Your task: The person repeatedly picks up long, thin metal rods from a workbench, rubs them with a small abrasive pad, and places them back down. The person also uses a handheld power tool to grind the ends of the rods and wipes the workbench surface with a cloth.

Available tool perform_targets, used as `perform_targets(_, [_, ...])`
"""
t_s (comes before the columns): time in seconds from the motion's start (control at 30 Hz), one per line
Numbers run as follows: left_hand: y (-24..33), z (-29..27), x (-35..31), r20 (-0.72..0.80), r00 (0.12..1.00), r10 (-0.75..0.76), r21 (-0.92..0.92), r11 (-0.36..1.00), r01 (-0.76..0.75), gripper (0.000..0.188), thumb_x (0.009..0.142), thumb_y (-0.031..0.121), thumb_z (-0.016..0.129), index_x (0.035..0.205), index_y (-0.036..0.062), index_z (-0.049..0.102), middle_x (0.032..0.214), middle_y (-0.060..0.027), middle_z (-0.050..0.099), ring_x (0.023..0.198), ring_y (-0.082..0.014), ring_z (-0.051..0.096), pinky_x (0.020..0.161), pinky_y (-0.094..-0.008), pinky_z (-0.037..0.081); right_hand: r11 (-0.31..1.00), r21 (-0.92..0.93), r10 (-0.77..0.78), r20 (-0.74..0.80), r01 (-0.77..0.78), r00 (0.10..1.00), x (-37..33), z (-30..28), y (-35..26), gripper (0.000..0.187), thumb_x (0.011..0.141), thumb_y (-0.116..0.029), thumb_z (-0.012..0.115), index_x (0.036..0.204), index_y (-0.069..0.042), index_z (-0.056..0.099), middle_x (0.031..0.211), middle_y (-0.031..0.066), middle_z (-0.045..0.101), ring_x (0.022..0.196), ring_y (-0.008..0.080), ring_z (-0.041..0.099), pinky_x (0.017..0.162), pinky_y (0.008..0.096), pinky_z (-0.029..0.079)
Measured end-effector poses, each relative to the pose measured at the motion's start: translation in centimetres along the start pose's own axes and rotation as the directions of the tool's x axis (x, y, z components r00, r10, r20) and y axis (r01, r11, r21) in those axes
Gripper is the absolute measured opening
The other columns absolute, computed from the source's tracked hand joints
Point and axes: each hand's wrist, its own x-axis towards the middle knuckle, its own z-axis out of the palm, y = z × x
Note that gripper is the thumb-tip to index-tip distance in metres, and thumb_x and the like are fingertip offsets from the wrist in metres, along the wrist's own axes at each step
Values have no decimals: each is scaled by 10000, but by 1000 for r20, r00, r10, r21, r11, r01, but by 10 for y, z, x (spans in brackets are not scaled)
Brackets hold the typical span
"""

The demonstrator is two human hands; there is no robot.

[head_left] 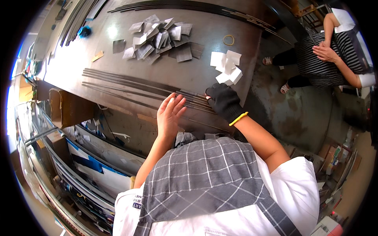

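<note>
Several long, thin dark rods lie side by side along the near edge of the metal table. My left hand is bare and open, with its fingers apart over the rods and touching or just above them. My right hand wears a black fingerless glove with a yellow cuff and is closed around the rods' right ends. The glove hides part of its grip. Just beyond that hand is a small pile of white paper slips. A heap of grey slips lies farther back.
More dark rods run along the table's far edge. A yellow rubber band and a blue object lie on the table. At right, a person in a striped apron stands. Below left are a cardboard box and racks of panels.
</note>
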Motion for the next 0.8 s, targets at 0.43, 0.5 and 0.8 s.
perform_targets(0.43, [-28, 95, 47, 296, 869, -396, 162, 918, 363, 659, 970, 249, 560, 1494, 63, 206, 1299, -131, 515, 1165, -261, 539, 921, -400, 475, 957, -159, 184, -319, -244, 930, 80, -15, 83, 353, 693, -406, 757, 909, -139, 676, 1070, 113, 592, 1032, 312, 535, 890, 436, 422])
perform_targets(0.5, [-37, 112, 59, 291, 865, -410, 147, 912, 383, 716, 962, 271, 573, 1514, 90, 153, 1258, -113, 520, 1133, -265, 542, 908, -407, 470, 935, -99, 290, -335, -340, 896, 63, -5, 77, 304, 669, -337, 756, 881, -136, 671, 1088, 105, 583, 1074, 310, 507, 909, 440, 402])
perform_targets(0.8, [-75, 157, 64, 429, 736, -523, 388, 843, 372, 599, 973, 296, 541, 1479, 96, 293, 1313, -77, 520, 1138, -206, 541, 955, -394, 435, 687, 611, 722, -508, -393, 470, -26, 45, 100, 465, 731, -167, 721, 1131, -44, 518, 1224, 221, 511, 1193, 334, 468, 1005, 413, 383])
